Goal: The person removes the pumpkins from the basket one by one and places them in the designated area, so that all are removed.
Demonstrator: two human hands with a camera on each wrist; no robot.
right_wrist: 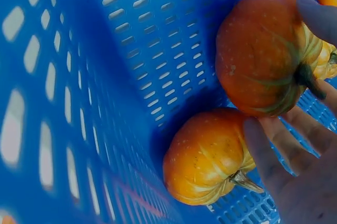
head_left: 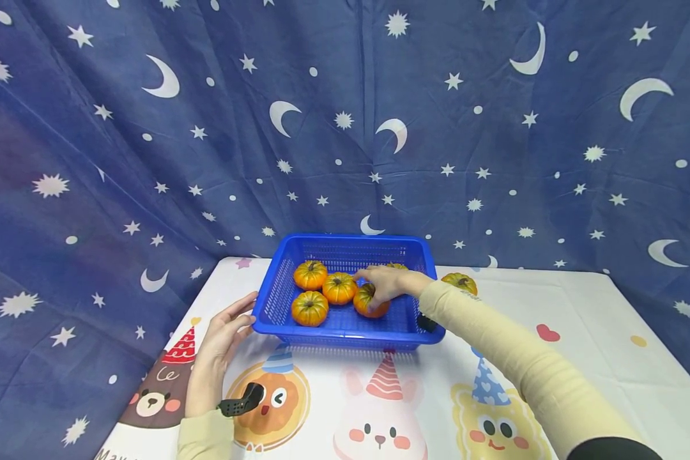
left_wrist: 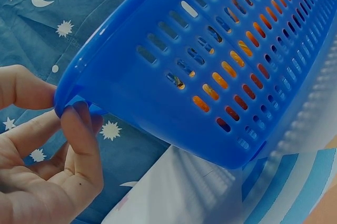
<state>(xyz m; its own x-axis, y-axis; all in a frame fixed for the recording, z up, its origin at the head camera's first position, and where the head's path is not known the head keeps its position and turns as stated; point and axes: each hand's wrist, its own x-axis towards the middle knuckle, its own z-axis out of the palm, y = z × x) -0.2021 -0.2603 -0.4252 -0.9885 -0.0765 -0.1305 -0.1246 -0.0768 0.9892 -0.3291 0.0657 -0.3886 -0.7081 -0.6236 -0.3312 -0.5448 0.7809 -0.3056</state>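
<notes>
A blue plastic basket (head_left: 345, 337) with slotted walls stands on the table, several small orange pumpkins (head_left: 310, 308) inside it. At its left end, my left hand (head_left: 225, 333) pinches the rim; the left wrist view shows thumb and fingers (left_wrist: 84, 150) at the basket's rim (left_wrist: 79, 74). My right hand (head_left: 386, 282) reaches down into the basket and grips one pumpkin (head_left: 368, 301) between thumb and fingers. Seen from the right wrist, that pumpkin (right_wrist: 263, 56) has a dark stem, and another pumpkin (right_wrist: 205, 158) lies beside the fingertips. The hand partly covers a pumpkin behind it.
One more pumpkin (head_left: 459, 281) sits on the table just right of the basket, partly behind the right sleeve (head_left: 512, 345). A white tablecloth (head_left: 586, 358) with cartoon animals covers the table. A blue curtain (head_left: 345, 128) with moons and stars hangs right behind.
</notes>
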